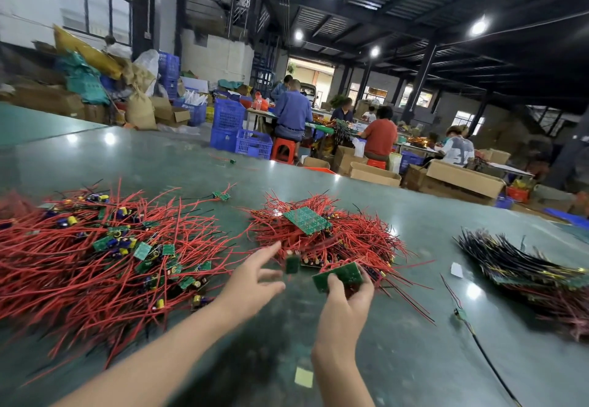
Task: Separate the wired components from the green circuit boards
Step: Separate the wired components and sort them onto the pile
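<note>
R hand (345,298) is pinching a green circuit board (338,277) w/ thumb on its near face and fingers curled behind; board is flat, rectangular, matte green, tilting up at the near edge of the middle pile (331,240). L hand (255,282) is hovering just left of it, fingers spread and relaxed, gripping nothing. A small green board piece (292,264), blurry, is sitting btwn the two hands, apart from the L fingertips; can't tell if it's resting on the pile or in the air.

Middle pile is a tangle of thin red wires w/ a larger bare green panel (307,220) lying on top, tilted. Left pile (105,247) is bigger: red wires mixed w/ small green boards and yellow/purple cylindrical capacitors. Far right, a bundle of black wires (522,260) is lying in a neat fan over more boards. All resting on a glossy green table (398,327) that's reflecting ceiling lights. A pale yellow paper scrap (303,377) is lying near the R wrist, a white scrap (456,270) beside the black bundle, and one loose wired board (460,314) btwn piles.

Background: people sitting at benches among blue crates (228,114) and cardboard boxes (465,178).
</note>
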`<state>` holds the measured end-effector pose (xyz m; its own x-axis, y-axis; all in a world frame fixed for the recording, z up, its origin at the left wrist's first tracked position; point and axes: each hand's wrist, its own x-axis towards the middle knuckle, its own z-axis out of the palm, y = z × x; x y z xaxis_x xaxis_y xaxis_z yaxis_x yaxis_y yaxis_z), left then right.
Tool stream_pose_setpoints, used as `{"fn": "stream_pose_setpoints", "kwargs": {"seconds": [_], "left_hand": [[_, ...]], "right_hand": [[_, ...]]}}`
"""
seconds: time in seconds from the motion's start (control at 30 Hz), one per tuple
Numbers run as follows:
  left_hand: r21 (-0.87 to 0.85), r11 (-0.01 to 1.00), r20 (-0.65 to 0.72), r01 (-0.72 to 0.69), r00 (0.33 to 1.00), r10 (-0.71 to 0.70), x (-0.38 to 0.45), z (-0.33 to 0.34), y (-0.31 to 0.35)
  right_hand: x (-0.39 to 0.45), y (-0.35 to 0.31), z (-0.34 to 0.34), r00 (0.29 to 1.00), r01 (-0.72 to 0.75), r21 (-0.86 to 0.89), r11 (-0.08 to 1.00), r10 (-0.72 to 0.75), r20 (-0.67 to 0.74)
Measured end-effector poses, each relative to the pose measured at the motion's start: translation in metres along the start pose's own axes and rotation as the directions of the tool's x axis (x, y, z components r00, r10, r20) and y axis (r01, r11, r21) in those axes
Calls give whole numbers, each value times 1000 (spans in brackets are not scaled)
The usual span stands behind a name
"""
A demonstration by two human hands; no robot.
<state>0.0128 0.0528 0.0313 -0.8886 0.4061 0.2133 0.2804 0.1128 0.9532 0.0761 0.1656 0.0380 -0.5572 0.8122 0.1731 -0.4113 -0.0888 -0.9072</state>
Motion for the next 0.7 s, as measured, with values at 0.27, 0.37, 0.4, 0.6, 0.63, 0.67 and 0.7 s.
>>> {"fn": "stream_pose_setpoints", "kwargs": {"seconds": [0.27, 0.37, 0.4, 0.6, 0.63, 0.67, 0.7], "left_hand": [[-618, 557, 301, 555, 822, -484, -33, 11, 2], [-687, 413, 452, 598, 797, -401, -41, 0, 2], [-717, 391, 453, 577, 812, -367, -43, -3, 4], [-848, 331, 320, 415, 897, -305, -44, -13, -5], [-860, 323, 303, 396, 904, -300, -43, -14, -5], [-869, 313, 294, 383, 909, -294, -44, -15, -4], [-875, 299, 297, 381, 910, -290, -45, -15, -3]], "right_hand": [[-8, 3, 5, 959, -96, 69, 993, 74, 275], [-17, 4, 4, 897, 73, 6, 997, -68, 437], [-19, 2, 3, 855, 136, 0, 991, -117, 505], [-23, -3, 2, 673, 404, 20, 915, -312, 670], [-22, -2, 2, 679, 432, -6, 902, -321, 660], [-22, 0, 2, 689, 452, -34, 891, -325, 648], [-21, 3, 3, 699, 464, -61, 884, -323, 638]]}}
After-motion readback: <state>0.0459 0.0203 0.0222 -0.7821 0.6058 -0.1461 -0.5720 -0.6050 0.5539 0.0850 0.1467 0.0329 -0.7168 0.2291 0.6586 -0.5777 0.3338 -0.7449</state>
